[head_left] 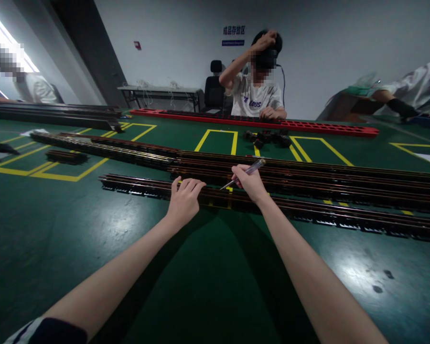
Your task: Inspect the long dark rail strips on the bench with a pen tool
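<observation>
Several long dark rails with copper-coloured strips lie across the green table [93, 239]. My left hand [184, 198] rests on the nearest rail [136, 187], fingers curled over its top edge. My right hand [249, 184] is closed in a pinch on a slim screwdriver [245, 173] with a clear handle. Its tip points down and left at the rail between my two hands.
A person sits across the table behind a long red rail [308, 126], one hand raised to the head. Small black parts [268, 138] lie in front of that person. More dark rails [57, 117] are at the far left. Yellow boxes are marked on the table.
</observation>
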Motion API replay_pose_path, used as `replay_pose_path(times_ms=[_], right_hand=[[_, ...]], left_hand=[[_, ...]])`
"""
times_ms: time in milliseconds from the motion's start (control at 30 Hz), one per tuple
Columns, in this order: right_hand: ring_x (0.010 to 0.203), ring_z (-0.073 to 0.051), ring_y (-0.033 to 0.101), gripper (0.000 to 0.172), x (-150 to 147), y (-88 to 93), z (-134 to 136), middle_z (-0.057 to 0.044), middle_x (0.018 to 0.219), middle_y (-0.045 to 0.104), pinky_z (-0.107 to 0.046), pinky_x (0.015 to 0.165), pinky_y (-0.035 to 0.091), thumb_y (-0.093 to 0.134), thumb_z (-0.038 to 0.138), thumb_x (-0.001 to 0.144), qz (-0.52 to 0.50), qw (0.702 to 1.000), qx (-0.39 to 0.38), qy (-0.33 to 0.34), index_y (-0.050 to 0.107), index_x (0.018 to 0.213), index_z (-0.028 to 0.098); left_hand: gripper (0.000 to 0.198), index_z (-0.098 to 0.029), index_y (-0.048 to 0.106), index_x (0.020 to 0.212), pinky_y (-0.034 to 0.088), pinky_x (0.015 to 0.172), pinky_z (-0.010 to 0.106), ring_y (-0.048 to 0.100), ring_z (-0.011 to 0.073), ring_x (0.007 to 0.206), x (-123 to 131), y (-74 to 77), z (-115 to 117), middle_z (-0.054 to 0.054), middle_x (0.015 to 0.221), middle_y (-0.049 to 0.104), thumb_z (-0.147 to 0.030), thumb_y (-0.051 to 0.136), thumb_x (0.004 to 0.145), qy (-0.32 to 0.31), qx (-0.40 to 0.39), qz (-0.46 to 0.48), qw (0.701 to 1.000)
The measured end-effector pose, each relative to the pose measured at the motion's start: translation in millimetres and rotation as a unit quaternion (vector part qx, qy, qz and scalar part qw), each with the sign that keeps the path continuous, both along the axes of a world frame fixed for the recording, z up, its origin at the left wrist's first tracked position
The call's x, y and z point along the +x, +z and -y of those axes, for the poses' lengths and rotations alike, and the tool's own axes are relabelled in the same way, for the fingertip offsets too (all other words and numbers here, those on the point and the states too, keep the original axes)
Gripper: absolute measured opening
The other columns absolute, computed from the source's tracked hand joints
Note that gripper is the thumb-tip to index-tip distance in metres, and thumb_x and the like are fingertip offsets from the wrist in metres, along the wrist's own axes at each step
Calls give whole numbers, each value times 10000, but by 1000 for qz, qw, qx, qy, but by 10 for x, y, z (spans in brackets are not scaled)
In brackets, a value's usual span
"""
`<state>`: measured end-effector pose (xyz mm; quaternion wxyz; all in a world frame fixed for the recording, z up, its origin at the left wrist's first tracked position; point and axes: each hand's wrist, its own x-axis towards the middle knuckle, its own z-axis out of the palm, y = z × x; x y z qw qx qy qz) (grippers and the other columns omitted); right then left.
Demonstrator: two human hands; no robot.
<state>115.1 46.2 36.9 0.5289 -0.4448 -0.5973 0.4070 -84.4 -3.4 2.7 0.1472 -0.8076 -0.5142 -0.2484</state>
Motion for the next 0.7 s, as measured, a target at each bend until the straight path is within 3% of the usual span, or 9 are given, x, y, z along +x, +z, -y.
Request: replay_pose_path(times_ms=[333, 500, 700], right_hand=[[343, -58, 349, 305, 39, -62, -54, 44, 371, 394, -209, 372, 237, 563, 319, 699, -72, 997, -9, 37, 509, 432, 181], [343, -57, 329, 309, 36, -50, -57, 43, 367, 368, -212, 368, 212, 555, 297, 691, -89, 996, -13, 25, 493, 411, 182], [323, -49, 292, 314, 34, -42, -54, 50, 359, 328, -212, 362, 171, 553, 282, 664, -118, 993, -14, 11, 471, 377, 184]], left_hand=[[362, -160, 588, 1157, 327, 1046, 473, 572, 240, 1134, -23, 3, -12, 98, 1162, 666, -159, 390, 854, -47, -31, 27, 998], [362, -166, 573, 1179, 332, 1031, 482, 561, 252, 1153, -3, 30, -7, 106, 1193, 655, -327, 417, 896, -45, -54, 22, 997], [373, -176, 570, 1175, 355, 999, 471, 578, 256, 1110, 4, 34, -13, 103, 1165, 664, -381, 446, 889, -42, -57, 13, 997]])
